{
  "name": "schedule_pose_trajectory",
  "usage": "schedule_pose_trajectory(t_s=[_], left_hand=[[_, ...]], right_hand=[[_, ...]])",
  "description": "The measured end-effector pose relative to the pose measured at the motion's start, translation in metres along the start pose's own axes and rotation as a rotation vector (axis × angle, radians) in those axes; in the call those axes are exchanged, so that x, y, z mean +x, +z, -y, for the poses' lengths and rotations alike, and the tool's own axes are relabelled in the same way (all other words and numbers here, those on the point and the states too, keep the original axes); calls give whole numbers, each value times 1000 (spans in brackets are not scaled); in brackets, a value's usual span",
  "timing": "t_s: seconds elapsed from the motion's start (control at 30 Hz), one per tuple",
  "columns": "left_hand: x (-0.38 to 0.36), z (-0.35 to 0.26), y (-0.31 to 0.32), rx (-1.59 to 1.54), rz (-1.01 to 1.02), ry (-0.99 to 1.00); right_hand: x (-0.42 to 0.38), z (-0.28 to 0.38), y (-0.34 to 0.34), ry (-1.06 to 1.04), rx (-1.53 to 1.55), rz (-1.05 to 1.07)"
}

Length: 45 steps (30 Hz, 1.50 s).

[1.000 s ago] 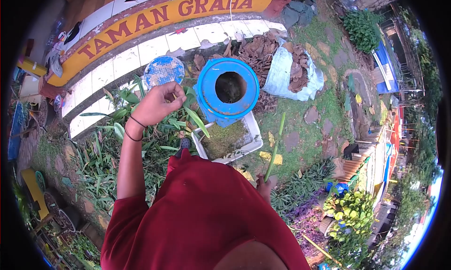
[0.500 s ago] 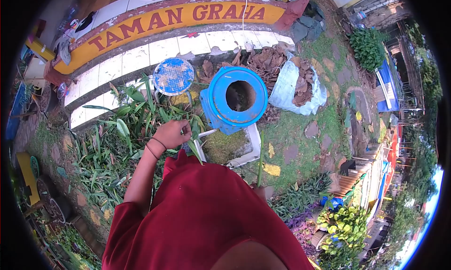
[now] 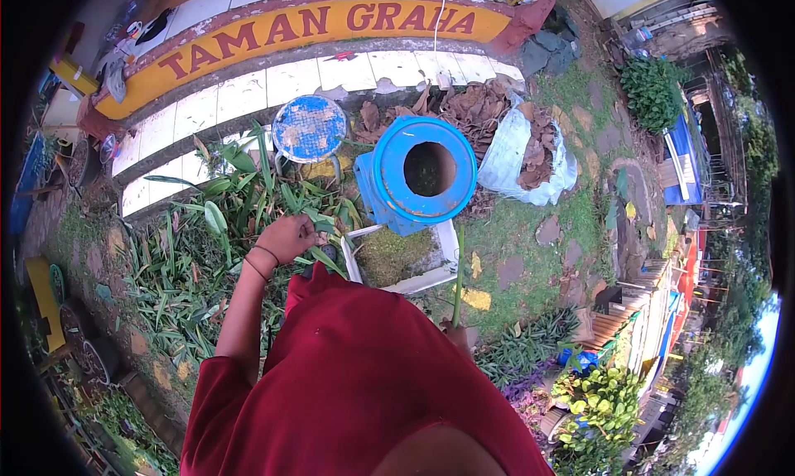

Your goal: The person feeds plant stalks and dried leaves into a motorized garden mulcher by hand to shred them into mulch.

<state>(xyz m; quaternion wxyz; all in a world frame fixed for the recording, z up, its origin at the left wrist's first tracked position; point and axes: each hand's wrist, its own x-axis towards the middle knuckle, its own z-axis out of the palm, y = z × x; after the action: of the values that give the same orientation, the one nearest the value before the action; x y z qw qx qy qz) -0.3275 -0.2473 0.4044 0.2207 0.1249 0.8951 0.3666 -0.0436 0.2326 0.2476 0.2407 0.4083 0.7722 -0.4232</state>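
Note:
My left hand (image 3: pixel 287 237) is closed, its fingers curled together beside long green leaves (image 3: pixel 325 221); whatever it may hold is too small to tell. My right hand (image 3: pixel 455 334), partly hidden by the red shirt, grips an upright green stalk (image 3: pixel 459 277). Between and beyond the hands lies a white tray (image 3: pixel 451 246) with a mossy, greenish surface. A blue bin (image 3: pixel 387 174) with a round opening stands just behind it. To the bin's left is a stool (image 3: pixel 310 128) with a worn blue top.
Cut leaves (image 3: pixel 178 269) cover the ground on the left. A pale sack (image 3: pixel 505 163) of dry brown leaves lies right of the bin, beside more dry leaves (image 3: pixel 472 108). White tiled steps (image 3: pixel 240 95) and a yellow lettered wall (image 3: pixel 290 31) run behind. Plants (image 3: pixel 530 343) grow at lower right.
My left hand has moved slightly left, toward the leaf pile, and its fingers look closer together. My right hand still grips the stalk. The view has shifted a little.

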Motion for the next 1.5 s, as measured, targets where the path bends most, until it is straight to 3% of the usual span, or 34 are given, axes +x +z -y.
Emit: schedule_pose_trajectory(t_s=[0.13,0.2,0.23,0.3,0.33,0.4,0.43,0.5,0.57,0.67,0.73,0.87,0.93,1.0,1.07,1.17,1.27,1.47,1.5], left_hand=[[-7,61,0,4,-13,-61],[-11,95,0,304,7,-289],[-14,110,2,306,10,-287],[-19,131,6,373,-19,-510],[-20,124,4,373,-17,-510],[-26,87,-5,254,54,-313],[-18,62,-8,143,250,-276],[-9,-7,-5,-213,418,-172],[5,-33,27,-283,599,68],[9,-86,57,-315,702,195],[11,-108,70,-594,566,431],[3,-117,60,-657,652,405],[-12,-101,56,-772,283,384],[-25,-86,43,-724,228,378],[-43,-78,28,-759,41,250],[-61,-45,28,-893,-66,69],[-75,-28,32,-1043,-197,28],[-90,2,47,-1086,-42,-67],[-92,3,48,-1231,-15,-74]], right_hand=[[-4,-4,-7,64,107,-59],[-12,3,-10,118,172,-114],[-22,19,-14,12,227,-212],[-22,24,-20,-215,229,-388],[-28,34,-24,-213,229,-388],[-70,104,-39,-286,447,-277],[-87,137,-43,-281,451,-278],[-114,203,-46,-408,273,-228],[-126,257,-40,-594,293,-128],[-149,337,-27,-735,172,86],[-160,379,-9,-825,173,265],[-181,444,24,-1030,109,441],[-191,465,39,-1110,-54,503],[-192,473,62,-1157,-10,490],[-195,479,76,-1201,34,484],[-198,485,91,-1153,-48,473],[-176,475,119,-1143,-19,588],[-166,450,173,-1029,-73,789],[-166,449,177,-1012,-84,809]])
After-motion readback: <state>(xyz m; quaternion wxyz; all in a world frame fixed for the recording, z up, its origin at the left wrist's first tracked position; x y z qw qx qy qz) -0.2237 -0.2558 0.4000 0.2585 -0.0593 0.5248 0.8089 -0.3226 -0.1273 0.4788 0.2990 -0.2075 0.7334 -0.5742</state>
